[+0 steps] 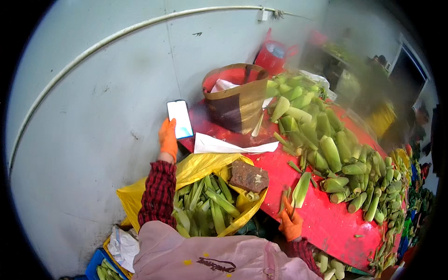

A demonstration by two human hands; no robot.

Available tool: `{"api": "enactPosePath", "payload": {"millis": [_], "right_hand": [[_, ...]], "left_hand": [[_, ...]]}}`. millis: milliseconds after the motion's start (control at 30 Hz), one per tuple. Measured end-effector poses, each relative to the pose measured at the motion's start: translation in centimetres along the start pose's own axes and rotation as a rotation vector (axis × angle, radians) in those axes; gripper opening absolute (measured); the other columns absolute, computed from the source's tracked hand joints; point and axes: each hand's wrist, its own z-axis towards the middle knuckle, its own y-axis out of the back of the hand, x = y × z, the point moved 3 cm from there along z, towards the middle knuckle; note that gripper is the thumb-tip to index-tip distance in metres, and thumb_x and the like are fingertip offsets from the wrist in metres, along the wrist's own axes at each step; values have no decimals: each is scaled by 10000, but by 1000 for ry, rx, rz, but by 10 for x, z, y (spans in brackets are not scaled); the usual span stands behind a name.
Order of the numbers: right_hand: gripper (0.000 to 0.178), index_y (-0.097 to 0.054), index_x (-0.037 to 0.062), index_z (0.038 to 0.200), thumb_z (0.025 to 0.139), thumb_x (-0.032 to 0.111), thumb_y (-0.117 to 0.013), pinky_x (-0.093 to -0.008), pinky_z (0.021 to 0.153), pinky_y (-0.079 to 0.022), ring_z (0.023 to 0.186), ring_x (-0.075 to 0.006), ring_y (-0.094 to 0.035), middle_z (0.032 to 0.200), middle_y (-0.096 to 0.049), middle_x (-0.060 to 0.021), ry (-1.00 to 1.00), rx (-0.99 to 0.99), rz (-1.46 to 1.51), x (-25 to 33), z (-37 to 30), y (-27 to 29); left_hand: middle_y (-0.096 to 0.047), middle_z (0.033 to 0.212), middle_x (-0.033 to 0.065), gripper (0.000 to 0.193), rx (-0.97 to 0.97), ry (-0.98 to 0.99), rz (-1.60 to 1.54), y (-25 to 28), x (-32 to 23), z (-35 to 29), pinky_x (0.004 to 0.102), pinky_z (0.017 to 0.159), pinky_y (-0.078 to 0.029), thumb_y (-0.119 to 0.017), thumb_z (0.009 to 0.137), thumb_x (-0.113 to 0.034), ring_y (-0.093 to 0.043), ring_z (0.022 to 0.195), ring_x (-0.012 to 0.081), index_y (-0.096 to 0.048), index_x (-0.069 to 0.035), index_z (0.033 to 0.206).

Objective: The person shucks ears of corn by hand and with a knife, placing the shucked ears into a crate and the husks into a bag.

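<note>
My left hand [168, 138], in an orange glove, is closed around a smartphone [180, 119] with a lit white screen, held up beside the wall. Over the near edge of the red table [280, 173], my right hand [290, 225], also gloved in orange, is closed on a thin brownish blade-like tool [283, 199]; its exact kind is unclear. A loose green corn husk [301, 190] lies just beyond those fingers. Heaped across the table are many green corn ears [330, 153] in their husks. Between my arms, a yellow sack [196, 164] gapes wide, full of husk pieces [207, 200].
A reddish-brown brick [249, 176] rests on the sack's rim. Behind it are folded white sheeting [233, 145] and a tall brown bag [239, 108] with a red lining. A red bag [273, 58] stands farther back. At lower left is a blue crate [99, 262] beside the wall.
</note>
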Motion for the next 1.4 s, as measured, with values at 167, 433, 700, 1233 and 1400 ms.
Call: {"api": "enactPosePath", "payload": {"millis": [167,433,700,1233,1400], "right_hand": [[448,-506,118,1432,989,156,-557,-199,467,-405,517,-60,-501,767,-642,-20,-109,-118,112,-24,-39,38],[423,-519,108,1418,1000,175,-541,-205,463,-407,500,-61,-504,747,-633,-22,-168,-210,17,-27,-52,52],[461,-511,153,1431,976,196,-572,-218,508,-446,555,-59,-524,808,-681,-16,-222,-166,-72,-30,-29,66],[483,-669,8,1132,875,415,-627,-349,509,-511,534,-213,-650,783,-702,-147,-187,-1031,-65,-70,103,283],[522,-676,-47,1060,849,430,-683,-378,537,-520,566,-241,-652,870,-705,-167,-526,-873,-351,-76,97,334]], "left_hand": [[-658,1054,100,353,9,61,85,-28,-22,41,359,833,-467,-553,953,-282,-597,953,220,-645,-2,1146],[-658,902,155,340,-168,99,388,-32,43,120,372,480,-542,-562,922,-291,-646,578,269,-613,12,1068],[-614,833,152,494,46,74,516,-12,64,146,355,410,-470,-455,989,-460,-604,529,233,-541,25,1027],[-634,1172,121,574,108,102,255,87,71,-60,290,838,-492,-518,1006,-417,-603,994,191,-472,-19,1418],[-632,1096,138,500,103,182,397,113,101,-128,387,816,-480,-520,987,-426,-592,929,236,-501,-40,1303]]}}
